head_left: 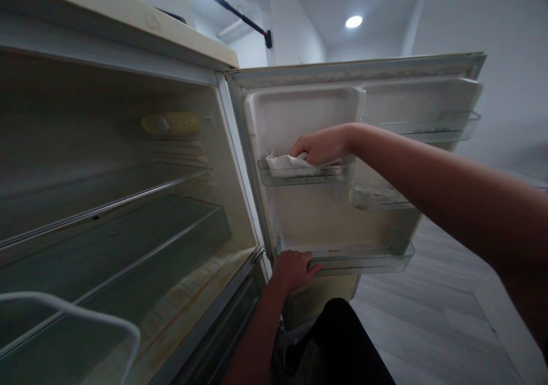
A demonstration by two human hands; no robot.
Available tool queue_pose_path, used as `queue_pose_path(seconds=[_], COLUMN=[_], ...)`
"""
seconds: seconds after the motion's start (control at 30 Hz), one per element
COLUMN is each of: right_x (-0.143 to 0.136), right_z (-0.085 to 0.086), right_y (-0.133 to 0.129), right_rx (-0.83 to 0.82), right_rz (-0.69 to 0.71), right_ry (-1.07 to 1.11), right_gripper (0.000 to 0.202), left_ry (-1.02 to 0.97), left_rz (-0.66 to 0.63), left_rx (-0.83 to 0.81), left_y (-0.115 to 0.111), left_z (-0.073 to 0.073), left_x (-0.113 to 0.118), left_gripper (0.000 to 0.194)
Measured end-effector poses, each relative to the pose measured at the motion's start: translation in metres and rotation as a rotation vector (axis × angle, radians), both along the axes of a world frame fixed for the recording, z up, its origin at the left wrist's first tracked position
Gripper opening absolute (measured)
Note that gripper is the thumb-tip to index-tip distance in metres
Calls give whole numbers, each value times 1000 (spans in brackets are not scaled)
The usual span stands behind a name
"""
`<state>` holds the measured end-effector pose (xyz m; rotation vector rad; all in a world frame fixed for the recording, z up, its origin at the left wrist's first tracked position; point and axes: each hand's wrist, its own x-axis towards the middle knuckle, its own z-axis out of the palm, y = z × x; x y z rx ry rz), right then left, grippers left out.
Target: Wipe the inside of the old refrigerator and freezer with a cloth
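A white cloth lies bunched inside a clear door shelf on the open fridge door. My right hand reaches into that shelf with its fingers closed on the cloth; part of the fingers is hidden by the shelf. Lower down, my left hand rests on the left end of the bottom clear door shelf, fingers apart and holding nothing.
The open fridge compartment is at the left, with glass shelves and a yellowish light cover. A white curved tube or cable crosses the lower left. More door shelves are at the right. My dark-clothed knee is below.
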<state>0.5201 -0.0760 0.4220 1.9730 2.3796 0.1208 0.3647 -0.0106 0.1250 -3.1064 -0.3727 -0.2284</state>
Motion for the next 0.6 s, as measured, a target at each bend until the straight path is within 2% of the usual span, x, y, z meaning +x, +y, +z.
queue_pose_path(seconds=[0.23, 0.37, 0.43, 0.53, 0.6], right_x=[-4, -1, 3, 4, -2], right_z=[10, 14, 17, 24, 29], right_y=[-12, -21, -26, -34, -41], right_rx=[136, -138, -187, -78, 160], right_rz=[-228, -279, -280, -268, -233], right_ry=[-45, -53, -56, -107, -94], right_gripper=[17, 23, 27, 23, 20], left_ry=[15, 22, 20, 18, 15], left_rz=[1, -4, -1, 5, 10], left_rx=[-5, -17, -16, -24, -29], left_y=[1, 3, 3, 3, 2], left_z=[2, 3, 3, 2, 2], left_x=[0, 0, 0, 1, 1], left_gripper=[63, 65, 68, 71, 73])
